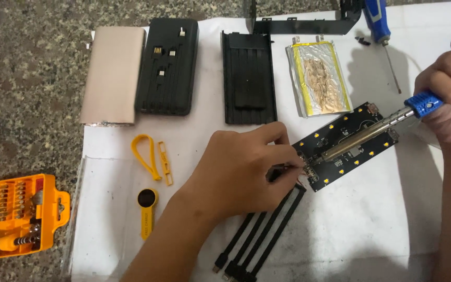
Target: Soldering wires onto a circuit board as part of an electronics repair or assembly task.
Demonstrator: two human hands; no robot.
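Observation:
My right hand (pixel 447 86) grips the blue handle of a soldering iron (pixel 377 128), whose metal shaft slants down-left over a black circuit board (pixel 364 117) lying on white paper. The tip reaches the board's near-left corner. My left hand (pixel 244 169) rests beside that corner, fingers pinched on something small at the board's edge; what it is I cannot tell. Black flat cables (pixel 259 235) lie just below my left hand.
Along the back lie a beige panel (pixel 111 73), a black casing (pixel 169 65), a ribbed black tray (pixel 248 78), a silver battery pouch (pixel 319 78), a black frame (pixel 304 23) and a blue screwdriver (pixel 379 26). Yellow pry tools (pixel 147 156) and an orange bit case (pixel 14 214) sit left.

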